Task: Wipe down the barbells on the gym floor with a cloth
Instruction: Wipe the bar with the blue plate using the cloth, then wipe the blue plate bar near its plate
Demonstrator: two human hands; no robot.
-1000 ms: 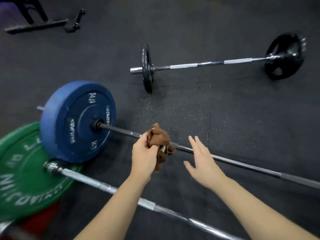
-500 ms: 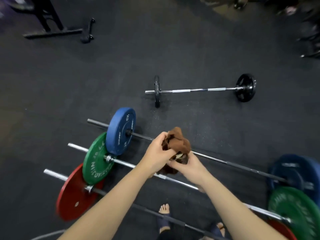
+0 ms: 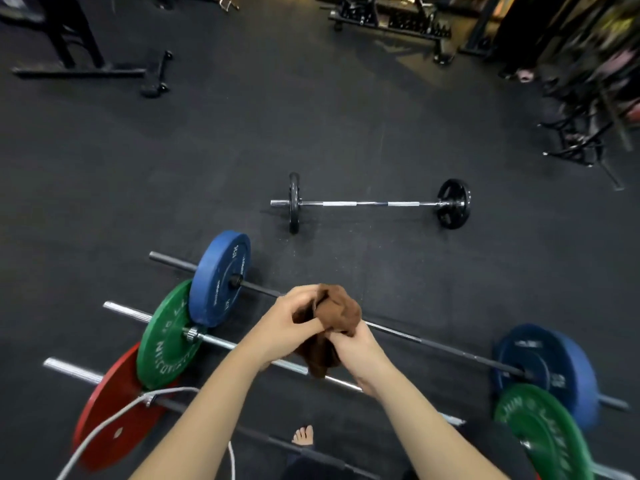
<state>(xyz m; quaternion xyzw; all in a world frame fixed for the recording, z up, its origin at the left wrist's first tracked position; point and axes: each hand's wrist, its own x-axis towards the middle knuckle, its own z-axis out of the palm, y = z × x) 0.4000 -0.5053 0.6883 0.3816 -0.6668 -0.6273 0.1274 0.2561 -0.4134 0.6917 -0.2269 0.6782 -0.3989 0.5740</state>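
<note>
Hands together: my left hand (image 3: 287, 327) and right hand (image 3: 356, 348) both grip the crumpled brown cloth (image 3: 341, 310), held above the black-shafted, blue-plated barbell (image 3: 450, 350). I judge that folding it into a flat pad gives fuller contact along the shaft.

One wide-angle camera, worn on the person's head, is looking forward and steeply down. It is sitting nearest the left hand (image 3: 287, 327) and right hand (image 3: 358, 346), which are gripping a brown cloth (image 3: 341, 306) in the lower middle of the frame. A bare foot (image 3: 304, 435) is showing at the bottom edge. The black-plated barbell (image 3: 370, 203) is lying farther out on the gym floor (image 3: 242, 150), with racks (image 3: 388, 19) bending along the top edge.
</note>
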